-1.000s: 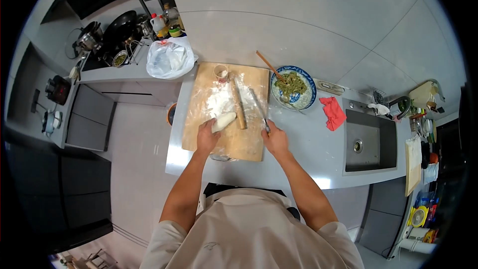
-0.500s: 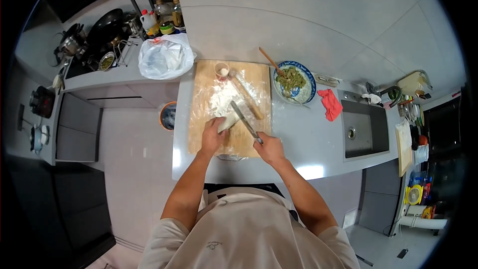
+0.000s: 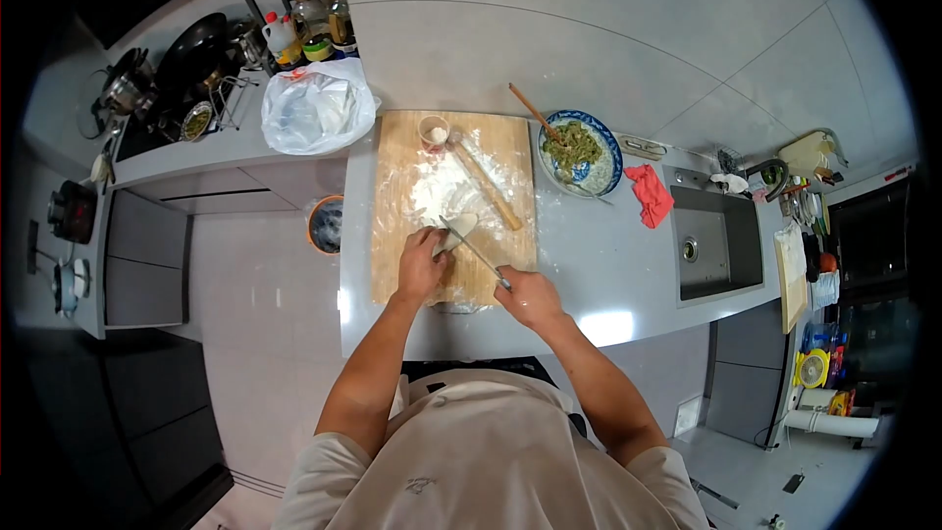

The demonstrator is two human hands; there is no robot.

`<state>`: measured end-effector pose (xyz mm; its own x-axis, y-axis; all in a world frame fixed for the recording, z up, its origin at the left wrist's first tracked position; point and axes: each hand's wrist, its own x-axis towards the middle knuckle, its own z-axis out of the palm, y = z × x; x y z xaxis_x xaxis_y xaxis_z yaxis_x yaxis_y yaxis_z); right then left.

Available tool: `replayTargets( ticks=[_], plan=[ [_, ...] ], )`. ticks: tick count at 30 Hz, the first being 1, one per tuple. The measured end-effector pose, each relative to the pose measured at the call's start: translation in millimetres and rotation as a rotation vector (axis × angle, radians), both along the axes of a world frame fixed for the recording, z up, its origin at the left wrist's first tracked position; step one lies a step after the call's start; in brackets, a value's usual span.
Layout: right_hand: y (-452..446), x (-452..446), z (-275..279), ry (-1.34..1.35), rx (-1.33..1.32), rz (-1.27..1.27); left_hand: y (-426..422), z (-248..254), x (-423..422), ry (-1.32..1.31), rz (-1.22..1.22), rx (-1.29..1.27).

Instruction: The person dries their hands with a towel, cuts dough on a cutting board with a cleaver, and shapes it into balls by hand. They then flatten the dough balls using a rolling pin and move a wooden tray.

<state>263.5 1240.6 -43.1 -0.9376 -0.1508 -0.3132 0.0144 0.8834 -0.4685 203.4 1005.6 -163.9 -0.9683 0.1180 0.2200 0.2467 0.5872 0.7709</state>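
The right hand (image 3: 531,297) is nearest, at half past four from the dough, its grip closed around the handle of a knife (image 3: 475,248). The blade points toward half past ten and lies across the dough (image 3: 459,228); how deep its edge sits cannot be told. The left hand (image 3: 422,265), at half past seven, has its grip clamped on the near end of the dough, fingers on one side and thumb on the other.

The pale, elongated dough is on the near half of a wooden board (image 3: 391,206), which lies on the grey table (image 3: 628,280). At nine o'clock, off the table, an orange-rimmed bucket (image 3: 327,226) stands on the floor. Beyond the dough, loose flour (image 3: 439,186) spreads toward twelve.

A rolling pin (image 3: 491,193) lies at one o'clock, and a red cloth (image 3: 649,195) near three. At two, a blue-patterned bowl (image 3: 616,159) holds a green mixture (image 3: 573,145). Farthest, a small cup (image 3: 434,131) stands between eleven and twelve, and a white plastic bag (image 3: 319,113) at ten.
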Motion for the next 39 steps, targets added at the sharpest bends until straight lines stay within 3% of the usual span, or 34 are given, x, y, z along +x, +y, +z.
replayTargets(
  ticks=[7,12,14,20,28,33,39],
  plan=[
    [-12.0,-19.7,-37.8,-0.092,0.078,0.039,-0.3,-8.7,-3.3,0.022,-0.022,-0.029],
    [5.1,-22.0,-52.3,0.0,-0.159,-0.123,-11.4,-1.9,18.9,-0.048,0.062,-0.007],
    [9.0,-14.8,-46.7,0.023,-0.18,-0.122,-21.3,-6.3,27.5,-0.211,0.141,0.192],
    [2.6,13.0,-28.7,0.096,-0.154,-0.027,-35.2,-3.2,39.8,-0.088,0.101,0.006],
    [-12.1,22.9,-16.1,0.113,-0.147,0.042,-17.7,-0.7,35.4,-0.067,0.128,0.033],
    [-18.7,23.6,-14.4,-0.003,-0.066,0.041,-15.5,-4.2,29.2,-0.104,0.113,0.067],
    [-35.0,4.5,-36.8,-0.06,0.023,0.085,-20.5,0.1,22.3,-0.015,0.052,-0.1]
  ],
)
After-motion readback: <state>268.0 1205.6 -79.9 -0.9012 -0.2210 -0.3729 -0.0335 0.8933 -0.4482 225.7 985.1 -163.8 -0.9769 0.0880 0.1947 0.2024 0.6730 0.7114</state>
